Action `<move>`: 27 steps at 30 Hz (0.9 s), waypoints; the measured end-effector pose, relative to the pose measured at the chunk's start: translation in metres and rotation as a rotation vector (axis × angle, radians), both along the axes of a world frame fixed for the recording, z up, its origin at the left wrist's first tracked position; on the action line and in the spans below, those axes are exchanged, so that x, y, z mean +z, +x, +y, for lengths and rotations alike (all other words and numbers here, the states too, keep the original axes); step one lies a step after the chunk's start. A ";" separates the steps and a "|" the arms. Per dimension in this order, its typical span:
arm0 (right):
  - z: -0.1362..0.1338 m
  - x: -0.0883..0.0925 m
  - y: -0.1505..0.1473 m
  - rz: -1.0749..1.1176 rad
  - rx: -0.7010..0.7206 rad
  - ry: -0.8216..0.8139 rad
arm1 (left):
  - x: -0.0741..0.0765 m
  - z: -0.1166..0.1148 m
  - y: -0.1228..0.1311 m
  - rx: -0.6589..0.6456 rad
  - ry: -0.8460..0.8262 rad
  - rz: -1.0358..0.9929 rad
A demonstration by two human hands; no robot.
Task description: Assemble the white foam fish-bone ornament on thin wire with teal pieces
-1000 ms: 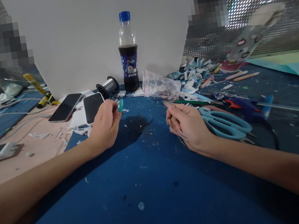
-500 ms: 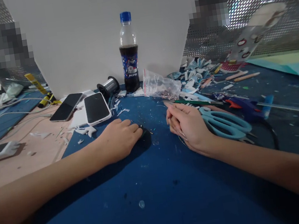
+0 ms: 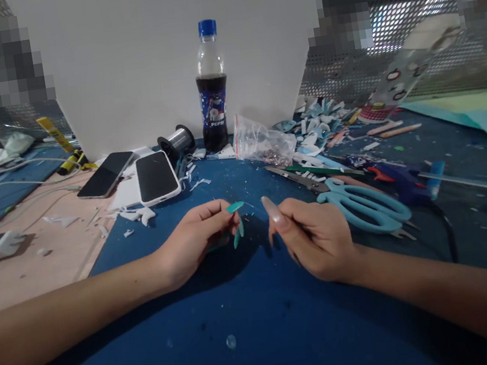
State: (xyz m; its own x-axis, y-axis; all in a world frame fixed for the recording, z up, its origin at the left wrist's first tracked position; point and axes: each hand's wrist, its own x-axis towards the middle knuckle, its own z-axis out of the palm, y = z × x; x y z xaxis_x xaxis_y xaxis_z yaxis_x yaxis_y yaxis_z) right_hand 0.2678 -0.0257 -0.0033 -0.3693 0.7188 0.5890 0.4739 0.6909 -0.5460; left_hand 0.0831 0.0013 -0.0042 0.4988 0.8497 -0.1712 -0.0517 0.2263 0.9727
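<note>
My left hand (image 3: 205,234), with teal nails, is raised a little above the blue mat (image 3: 194,342). Its thumb and fingers are pinched together, and a faint thin wire shows at their tips. Facing it across a small gap is my right hand (image 3: 315,233), fingers curled in and thumb pointing toward the left hand. What lies inside the right fingers is hidden. Light-blue-handled scissors (image 3: 368,203) lie just right of the right hand, beside a green pointed tool (image 3: 324,169). A spool of silver wire (image 3: 177,140) rests on its side farther back.
A cola bottle (image 3: 214,110) stands before a white board (image 3: 129,59). Two phones, a black one (image 3: 105,174) and a white-cased one (image 3: 157,177), lie at left. At right are a clear zip bag (image 3: 260,140), a scrap heap (image 3: 320,115) and a blue glue gun (image 3: 401,180).
Both hands have turned and come up off the mat, so thumbs and nails now show. The left hand has moved slightly right, and the scissors' blades are uncovered.
</note>
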 end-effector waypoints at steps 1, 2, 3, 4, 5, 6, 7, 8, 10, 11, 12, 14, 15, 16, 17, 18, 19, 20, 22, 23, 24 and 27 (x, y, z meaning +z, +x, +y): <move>0.001 0.001 0.000 -0.040 0.027 0.024 | -0.001 0.000 0.000 0.005 -0.025 -0.017; 0.002 0.001 0.000 -0.079 0.048 0.043 | -0.003 0.000 -0.001 0.005 -0.034 -0.020; 0.003 0.002 0.000 -0.114 0.066 0.058 | -0.004 0.000 -0.002 0.000 -0.033 -0.017; 0.003 0.001 0.000 -0.145 0.082 0.066 | -0.006 0.000 -0.002 -0.006 -0.024 -0.012; 0.004 0.001 0.000 -0.173 0.094 0.065 | -0.007 0.000 -0.003 -0.010 -0.013 -0.008; 0.004 0.000 0.000 -0.199 0.107 0.053 | -0.008 0.001 -0.003 -0.014 0.000 -0.007; 0.004 0.000 0.000 -0.217 0.117 0.039 | -0.009 0.001 -0.003 -0.020 0.011 -0.008; 0.004 -0.001 0.000 -0.229 0.124 0.025 | -0.009 0.001 -0.003 -0.024 0.018 -0.009; 0.004 -0.002 0.000 -0.240 0.127 -0.004 | -0.010 0.001 -0.003 -0.031 0.020 -0.016; 0.004 -0.002 0.000 -0.239 0.126 -0.015 | -0.010 0.001 -0.003 -0.034 0.018 -0.023; 0.004 -0.002 0.000 -0.237 0.126 -0.024 | -0.010 0.001 -0.002 -0.037 0.015 -0.033; 0.004 -0.001 0.000 -0.228 0.134 -0.037 | -0.010 0.001 -0.003 -0.044 0.007 -0.058; 0.004 0.000 0.000 -0.220 0.138 -0.041 | -0.010 0.001 -0.003 -0.049 0.006 -0.071; 0.004 0.000 -0.001 -0.209 0.145 -0.043 | -0.010 0.001 -0.003 -0.054 0.005 -0.082; 0.005 0.001 -0.001 -0.195 0.156 -0.043 | -0.010 0.001 -0.003 -0.058 0.005 -0.091; 0.005 0.001 -0.002 -0.181 0.169 -0.042 | -0.010 0.001 -0.003 -0.061 0.005 -0.096; 0.005 0.001 -0.002 -0.168 0.182 -0.040 | -0.010 0.000 -0.003 -0.062 0.005 -0.100; 0.005 0.001 -0.002 -0.159 0.191 -0.039 | -0.010 0.000 -0.003 -0.061 0.003 -0.104; 0.005 0.001 -0.002 -0.155 0.192 -0.037 | -0.009 0.001 -0.003 -0.058 0.000 -0.109; 0.004 0.001 -0.002 -0.158 0.187 -0.040 | -0.010 0.001 -0.003 -0.059 0.001 -0.112; 0.004 0.001 -0.002 -0.158 0.182 -0.043 | -0.010 0.001 -0.003 -0.060 0.004 -0.115; 0.005 0.001 -0.002 -0.161 0.182 -0.040 | -0.010 0.002 -0.003 -0.070 0.010 -0.123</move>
State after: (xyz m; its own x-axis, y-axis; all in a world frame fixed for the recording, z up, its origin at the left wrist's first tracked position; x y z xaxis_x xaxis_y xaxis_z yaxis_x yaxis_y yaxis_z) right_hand 0.2659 -0.0210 -0.0023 -0.5817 0.6531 0.4848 0.4264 0.7525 -0.5020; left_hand 0.0803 0.0029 -0.0142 0.5734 0.8135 -0.0968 -0.1550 0.2237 0.9622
